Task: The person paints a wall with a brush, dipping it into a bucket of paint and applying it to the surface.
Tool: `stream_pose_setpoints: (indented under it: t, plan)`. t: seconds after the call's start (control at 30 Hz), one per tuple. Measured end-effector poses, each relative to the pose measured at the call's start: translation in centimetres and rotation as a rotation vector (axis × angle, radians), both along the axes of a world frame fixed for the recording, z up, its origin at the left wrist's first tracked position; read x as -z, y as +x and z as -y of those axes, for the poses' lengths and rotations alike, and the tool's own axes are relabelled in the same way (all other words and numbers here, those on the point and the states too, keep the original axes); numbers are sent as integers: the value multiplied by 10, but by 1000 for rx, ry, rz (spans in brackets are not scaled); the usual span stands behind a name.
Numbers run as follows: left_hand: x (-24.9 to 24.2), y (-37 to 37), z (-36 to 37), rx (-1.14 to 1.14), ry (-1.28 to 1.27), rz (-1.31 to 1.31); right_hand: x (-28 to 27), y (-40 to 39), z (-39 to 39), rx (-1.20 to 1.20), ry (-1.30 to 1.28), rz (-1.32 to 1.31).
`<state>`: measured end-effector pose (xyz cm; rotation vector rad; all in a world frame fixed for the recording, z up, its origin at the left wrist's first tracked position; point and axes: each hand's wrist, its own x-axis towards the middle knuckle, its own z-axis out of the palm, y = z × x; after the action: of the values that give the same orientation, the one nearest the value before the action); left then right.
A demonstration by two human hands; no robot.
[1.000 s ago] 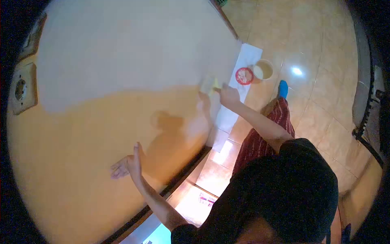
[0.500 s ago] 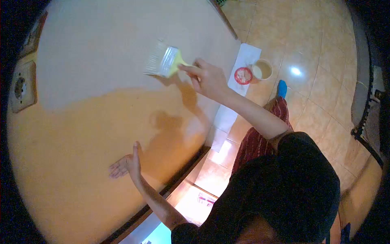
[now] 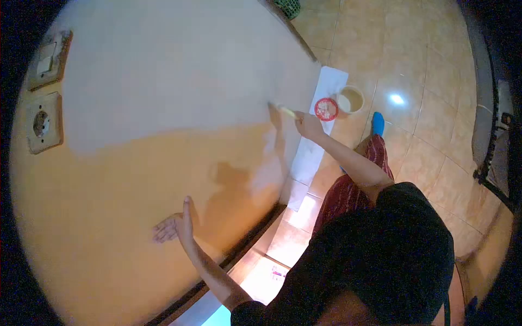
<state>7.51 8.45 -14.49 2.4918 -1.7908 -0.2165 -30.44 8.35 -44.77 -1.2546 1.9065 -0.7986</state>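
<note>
My right hand [image 3: 311,126] grips the pale yellow handle of a wide paintbrush [image 3: 286,111]. The brush is turned nearly edge-on, and its bristle end is at the wall [image 3: 179,70], close to the lower edge of the whitish painted area. Below that area the wall surface is yellow-orange. My left hand [image 3: 173,227] is open against the yellow part, thumb apart from the fingers, holding nothing.
On the floor [image 3: 429,103] stands a tub of pale paint [image 3: 350,100] beside a red-rimmed lid [image 3: 326,109] lying on a white sheet [image 3: 329,80]. A wall socket [image 3: 44,124] and a light switch [image 3: 50,61] sit at left. A green basket [image 3: 288,7] shows at the top.
My right hand has moved right and down in the view with the paintbrush, which has turned from broadside to edge-on. My left hand stays against the wall. The view has shifted slightly.
</note>
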Motion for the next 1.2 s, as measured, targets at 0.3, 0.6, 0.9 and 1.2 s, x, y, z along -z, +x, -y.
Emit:
stream_pose_setpoints:
  t: [0.3, 0.6, 0.9, 1.2]
  plan:
    - [-1, -47, -8, -19, 26, -58, -57, -23, 58, -6, -201, 546]
    - [2, -17, 3, -132, 180, 30, -86, -27, 47, -16, -290, 720]
    - [39, 26, -2, -131, -126, 589, -32, -27, 32, 57, -67, 199]
    - [-12, -65, -3, -109, 98, 51, -144, -15, 24, 8, -278, 599]
